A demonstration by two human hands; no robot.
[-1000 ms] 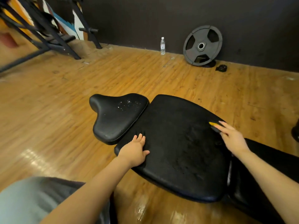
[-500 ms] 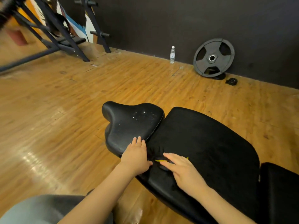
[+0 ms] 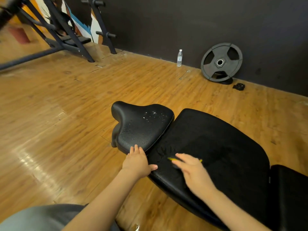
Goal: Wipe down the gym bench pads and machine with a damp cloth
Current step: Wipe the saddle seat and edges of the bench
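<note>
Pads: three – a seat pad (image 3: 141, 125), a wide pad (image 3: 216, 147) and a third pad (image 3: 290, 194) at the right edge
Hands: two – left hand (image 3: 137, 162), right hand (image 3: 193, 172)
Cloths: one cloth (image 3: 173, 159), mostly hidden under the right hand
Bottles: one bottle (image 3: 179, 57)
Weight plates: one plate (image 3: 221, 62)
Small black objects on the floor: one black object (image 3: 239, 86)

seat pad (image 3: 141, 125): black grained vinyl, droplet-speckled
back pad (image 3: 216, 147): matt black
floor (image 3: 58, 114): glossy wood planks
</note>
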